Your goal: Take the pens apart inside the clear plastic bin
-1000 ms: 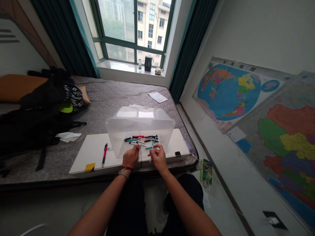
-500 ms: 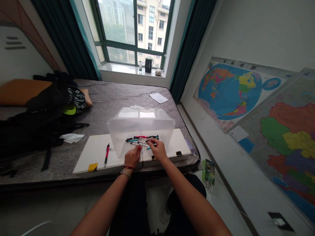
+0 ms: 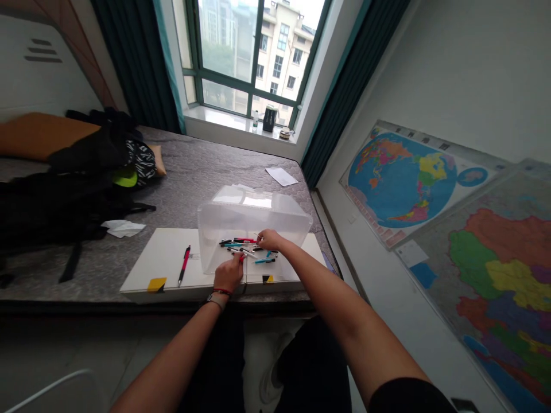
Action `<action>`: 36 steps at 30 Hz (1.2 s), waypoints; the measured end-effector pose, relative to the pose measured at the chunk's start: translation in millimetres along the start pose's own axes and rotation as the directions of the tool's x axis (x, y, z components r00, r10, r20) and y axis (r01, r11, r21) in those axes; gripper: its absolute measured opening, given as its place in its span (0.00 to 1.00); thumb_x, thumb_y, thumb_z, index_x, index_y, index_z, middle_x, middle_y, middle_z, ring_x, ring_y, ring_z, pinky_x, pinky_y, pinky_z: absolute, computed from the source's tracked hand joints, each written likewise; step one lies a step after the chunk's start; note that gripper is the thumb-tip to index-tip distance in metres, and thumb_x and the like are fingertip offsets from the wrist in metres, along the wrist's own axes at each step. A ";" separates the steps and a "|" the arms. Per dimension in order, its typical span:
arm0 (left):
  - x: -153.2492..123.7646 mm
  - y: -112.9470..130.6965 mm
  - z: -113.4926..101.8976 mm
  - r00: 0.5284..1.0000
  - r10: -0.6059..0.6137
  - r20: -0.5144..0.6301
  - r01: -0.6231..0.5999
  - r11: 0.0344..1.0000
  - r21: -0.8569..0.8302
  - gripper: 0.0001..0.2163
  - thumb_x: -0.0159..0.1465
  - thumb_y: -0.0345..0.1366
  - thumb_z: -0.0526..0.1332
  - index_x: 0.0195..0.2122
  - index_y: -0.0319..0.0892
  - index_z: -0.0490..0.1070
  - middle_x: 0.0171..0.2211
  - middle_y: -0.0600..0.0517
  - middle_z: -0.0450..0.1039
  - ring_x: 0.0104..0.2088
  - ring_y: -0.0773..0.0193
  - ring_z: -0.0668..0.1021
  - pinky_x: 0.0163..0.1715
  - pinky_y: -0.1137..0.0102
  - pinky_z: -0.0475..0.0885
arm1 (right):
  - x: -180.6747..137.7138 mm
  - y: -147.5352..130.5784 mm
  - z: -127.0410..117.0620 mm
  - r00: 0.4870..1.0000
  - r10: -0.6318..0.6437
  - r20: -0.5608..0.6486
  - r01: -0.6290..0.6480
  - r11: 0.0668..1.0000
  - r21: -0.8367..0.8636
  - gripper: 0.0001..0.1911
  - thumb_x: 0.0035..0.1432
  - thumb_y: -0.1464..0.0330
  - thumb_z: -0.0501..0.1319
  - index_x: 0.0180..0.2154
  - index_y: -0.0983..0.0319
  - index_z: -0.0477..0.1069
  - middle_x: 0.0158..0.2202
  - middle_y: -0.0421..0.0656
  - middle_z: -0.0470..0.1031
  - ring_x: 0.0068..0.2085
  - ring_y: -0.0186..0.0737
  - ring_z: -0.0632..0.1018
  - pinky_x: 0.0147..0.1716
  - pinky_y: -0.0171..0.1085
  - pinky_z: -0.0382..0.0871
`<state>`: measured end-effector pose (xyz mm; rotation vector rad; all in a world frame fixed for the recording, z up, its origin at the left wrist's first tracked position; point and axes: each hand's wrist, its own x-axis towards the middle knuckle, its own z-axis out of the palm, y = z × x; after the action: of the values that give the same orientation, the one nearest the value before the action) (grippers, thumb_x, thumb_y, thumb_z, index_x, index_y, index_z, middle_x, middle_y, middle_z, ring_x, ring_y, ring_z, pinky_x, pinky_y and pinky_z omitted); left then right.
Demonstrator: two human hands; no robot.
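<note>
A clear plastic box (image 3: 279,221) lies on its side with its open face toward me, on white flat boxes (image 3: 150,252). Inside it several pens lie loosely together, among them a red pen (image 3: 244,240) and a blue pen (image 3: 264,261) nearest the front. My left hand (image 3: 228,272) is closed at the box's front edge, with a small red thing showing at its fingertips. Deeper in the box, my right hand (image 3: 269,239) is closed in a pinch over the pens; what it grips is too small to make out. A red and black pen (image 3: 184,265) lies outside, to the left.
Black bags (image 3: 77,183) and a crumpled white tissue (image 3: 123,228) lie on the grey mattress (image 3: 206,158) at the left. A white sheet (image 3: 282,176) lies behind the box. Maps (image 3: 400,178) hang on the right wall.
My right hand has moved away from the left hand, deeper into the box, uncovering the blue pen at the front. My left hand stays near the box's front edge. The view has tilted.
</note>
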<state>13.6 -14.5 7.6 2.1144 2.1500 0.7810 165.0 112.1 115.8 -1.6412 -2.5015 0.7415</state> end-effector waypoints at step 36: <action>0.1 1.0 -2.8 0.999 0.028 0.024 -0.028 0.999 -0.025 0.17 0.70 0.40 0.45 0.47 0.43 0.72 0.28 0.46 0.75 0.30 0.58 0.76 0.30 0.69 0.62 | 9.2 -32.8 2.8 0.905 -0.090 0.416 0.301 0.827 -0.475 0.13 0.54 0.69 0.63 0.42 0.58 0.80 0.40 0.46 0.82 0.40 0.43 0.81 0.36 0.33 0.69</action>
<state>13.5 -15.3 10.5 2.1354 2.0928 0.7760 132.3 108.8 125.3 -1.4135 -3.3380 0.3795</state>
